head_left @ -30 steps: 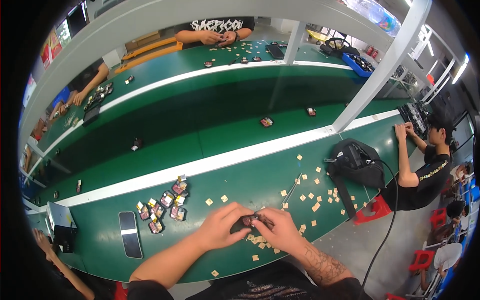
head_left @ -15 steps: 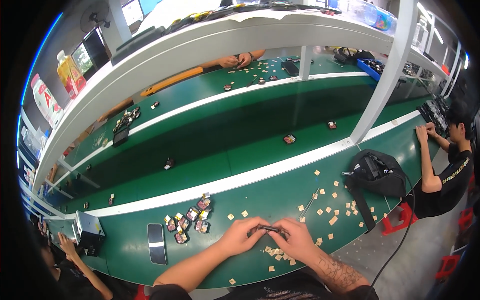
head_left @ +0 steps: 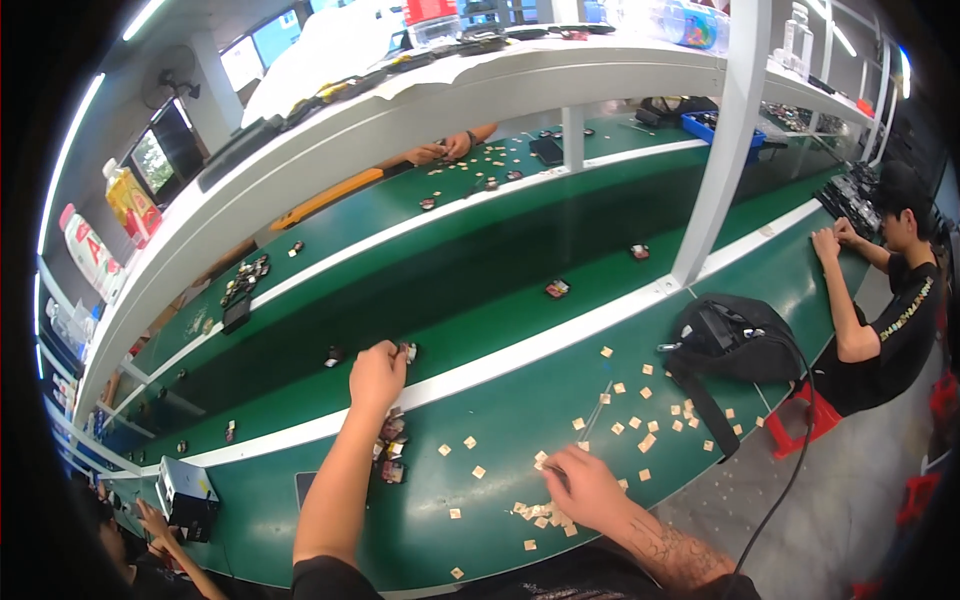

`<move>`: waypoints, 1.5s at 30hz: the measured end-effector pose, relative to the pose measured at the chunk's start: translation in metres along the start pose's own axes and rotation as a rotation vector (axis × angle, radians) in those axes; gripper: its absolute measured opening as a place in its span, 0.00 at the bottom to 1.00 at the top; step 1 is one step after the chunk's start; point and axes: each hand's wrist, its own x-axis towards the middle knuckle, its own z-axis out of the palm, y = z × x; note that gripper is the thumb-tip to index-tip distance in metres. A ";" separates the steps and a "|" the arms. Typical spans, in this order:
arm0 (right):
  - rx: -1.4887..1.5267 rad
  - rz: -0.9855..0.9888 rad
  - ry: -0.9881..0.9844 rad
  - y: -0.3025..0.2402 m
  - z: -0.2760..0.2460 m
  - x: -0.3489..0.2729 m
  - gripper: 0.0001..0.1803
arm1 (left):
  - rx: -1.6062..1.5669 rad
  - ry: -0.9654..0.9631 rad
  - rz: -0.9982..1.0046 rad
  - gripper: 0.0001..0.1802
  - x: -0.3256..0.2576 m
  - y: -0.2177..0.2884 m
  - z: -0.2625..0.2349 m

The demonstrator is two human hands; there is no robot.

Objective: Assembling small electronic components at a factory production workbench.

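My left hand [head_left: 378, 376] reaches forward over the dark green strip beyond the white rail, fingers closed on a small dark battery-like module [head_left: 409, 352] with a pale patch. Below its wrist, a cluster of similar dark modules [head_left: 392, 450] lies on the green table, partly covered by my forearm. My right hand [head_left: 588, 487] hovers low over the near table, its fingers bent and slightly apart, with nothing visible between them. A tan square piece [head_left: 541, 460] lies by its fingertips. Several more tan squares [head_left: 540, 515] are heaped beside that hand. Tweezers [head_left: 597, 412] lie just beyond it.
A black bag [head_left: 735, 340] with a strap and cable sits at right. Single modules [head_left: 557, 288] rest on the strip beyond the white rail [head_left: 530, 352]. A phone [head_left: 306, 490] is partly behind my left arm. Co-workers sit at both sides; a white post [head_left: 715, 180] stands ahead.
My hands, together around a small dark object before, have parted. The left has moved forward and left over the rail with a module; the right stays low near the tan squares. The view has shifted slightly.
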 end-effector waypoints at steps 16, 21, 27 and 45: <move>-0.298 -0.211 0.090 0.013 -0.014 -0.018 0.13 | 0.063 0.116 -0.032 0.49 0.070 -0.155 0.020; -0.250 -0.224 0.144 0.013 -0.014 -0.019 0.12 | 0.043 0.141 0.089 0.47 0.057 -0.122 0.020; -0.193 -0.191 0.113 0.015 -0.012 -0.025 0.16 | -0.233 -0.298 0.588 0.43 -0.080 0.066 0.000; -0.425 0.004 -0.005 -0.039 -0.009 0.002 0.16 | -0.353 -0.373 0.703 0.48 -0.128 0.059 0.014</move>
